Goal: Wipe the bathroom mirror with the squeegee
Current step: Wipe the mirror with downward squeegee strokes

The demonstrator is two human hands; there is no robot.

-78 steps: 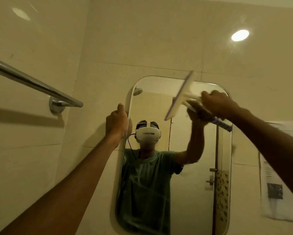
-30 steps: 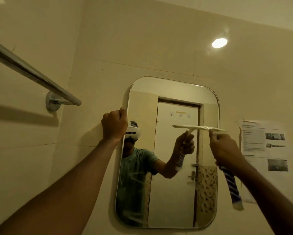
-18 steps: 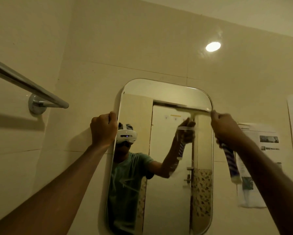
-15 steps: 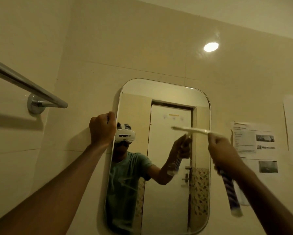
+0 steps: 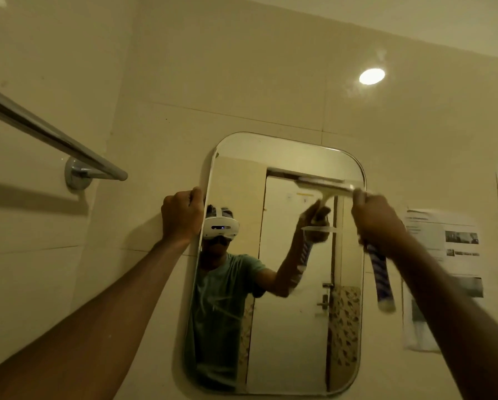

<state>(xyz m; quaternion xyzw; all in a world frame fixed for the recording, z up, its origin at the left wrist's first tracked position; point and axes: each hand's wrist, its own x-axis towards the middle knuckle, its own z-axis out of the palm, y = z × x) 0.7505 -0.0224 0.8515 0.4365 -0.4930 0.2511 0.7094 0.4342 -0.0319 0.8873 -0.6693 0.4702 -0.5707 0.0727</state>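
Right hand (image 5: 377, 220) is closed around the squeegee (image 5: 325, 184) handle. The blade sits just up-left of that hand, at the upper right of the mirror (image 5: 288, 327); contact is blurred, can't confirm. Left hand (image 5: 181, 216) has its fingers curled over the mirror's left edge, bracing it.

Risks, my read:
- Blade tilts off the glass, leaving streaks.
- Stroke overruns the rim beside the right hand.
- Hard push shifts the mirror in the left hand's grip.

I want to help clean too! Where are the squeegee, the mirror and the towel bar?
squeegee (image 5: 323, 184): head view, middle of its pale blade.
mirror (image 5: 285, 153): head view, bare glass near the top.
towel bar (image 5: 54, 136): head view, middle of the metal rod.
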